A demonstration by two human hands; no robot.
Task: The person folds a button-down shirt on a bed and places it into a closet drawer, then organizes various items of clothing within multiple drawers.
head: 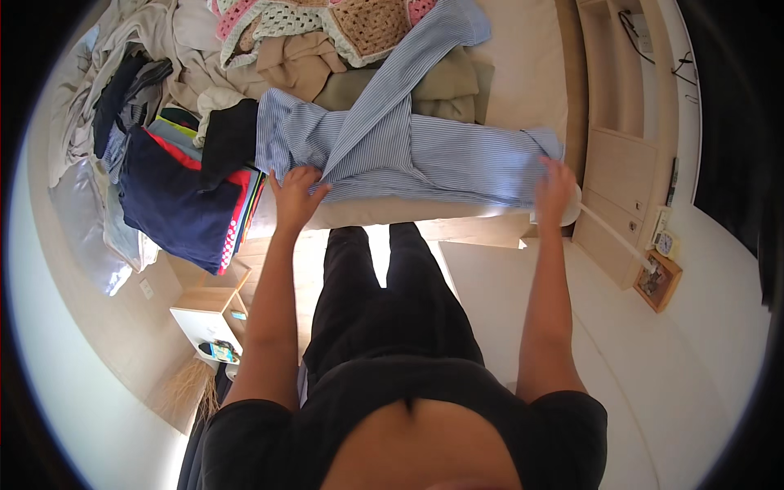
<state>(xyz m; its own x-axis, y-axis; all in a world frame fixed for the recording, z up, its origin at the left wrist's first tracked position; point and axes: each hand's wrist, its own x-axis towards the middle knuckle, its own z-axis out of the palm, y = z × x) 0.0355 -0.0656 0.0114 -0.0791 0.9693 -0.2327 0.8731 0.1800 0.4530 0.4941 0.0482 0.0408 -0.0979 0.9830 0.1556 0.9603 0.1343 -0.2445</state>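
A blue-and-white striped long-sleeved garment [471,159] lies spread across the near edge of the bed, one sleeve reaching away over an olive cloth. My left hand [300,193] rests with spread fingers on its near left part, beside the sleeve's fold. At the garment's right end is my right hand [554,187], somewhat blurred; whether its fingers pinch the fabric cannot be told. Left of the garment sits a stack of folded clothes, with a navy garment [177,196] on top and red and multicoloured edges showing. A black cloth [229,141] lies between stack and striped garment.
Beyond lie a crocheted blanket [367,30], a brown cloth [297,61] and an olive cloth [450,86]. Dark clothes [125,92] are heaped at the far left. A wooden cabinet [618,177] stands right of the bed, a small side table [208,324] at lower left.
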